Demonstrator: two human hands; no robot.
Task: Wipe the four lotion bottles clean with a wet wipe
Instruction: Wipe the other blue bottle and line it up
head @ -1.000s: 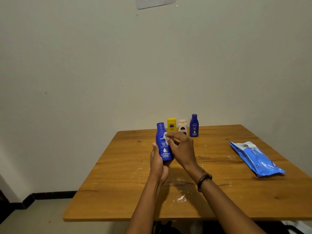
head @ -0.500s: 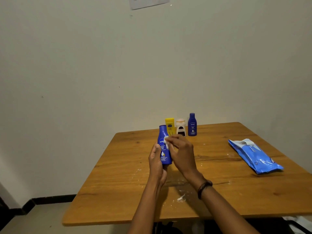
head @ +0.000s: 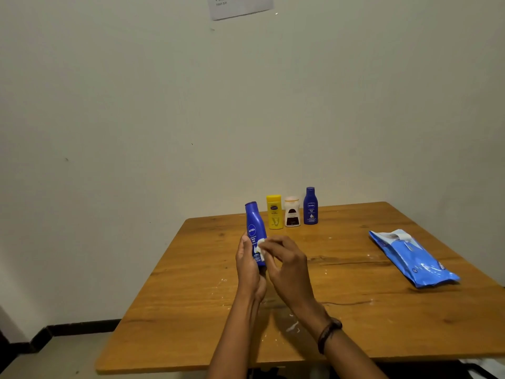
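Note:
My left hand holds a blue lotion bottle upright above the wooden table, gripping its lower half. My right hand pinches a small white wet wipe and presses it against the lower front of that bottle. At the far edge of the table stand three more bottles in a row: a yellow bottle, a short white bottle with a dark label and a second blue bottle.
A blue pack of wet wipes lies flat at the right of the table, its flap lifted. White smears and specks mark the tabletop near my forearms. A pale wall stands right behind the table; floor shows at lower left.
My right hand has slid the wipe down the blue bottle, from near the logo to the lower label. The bottle stays upright in my left hand.

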